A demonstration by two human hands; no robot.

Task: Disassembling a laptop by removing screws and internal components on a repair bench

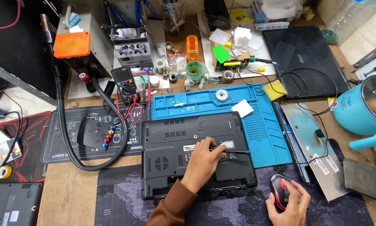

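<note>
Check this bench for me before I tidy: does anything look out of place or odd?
The laptop lies upside down, half off the blue mat. A detached keyboard lies askew right of it.

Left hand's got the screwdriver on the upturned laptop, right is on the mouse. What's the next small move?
Probably bring the right hand off the red mouse to steady the black laptop. The left hand holds the screwdriver almost flat across the base, so it likely needs tipping upright before driving any screw.

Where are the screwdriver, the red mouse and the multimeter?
Screwdriver (232, 151): head view, on its dark shaft beside the left hand (202, 161).
Red mouse (279, 191): head view, its top, under the right hand (289, 206).
Multimeter (124, 86): head view, its dial.
</note>
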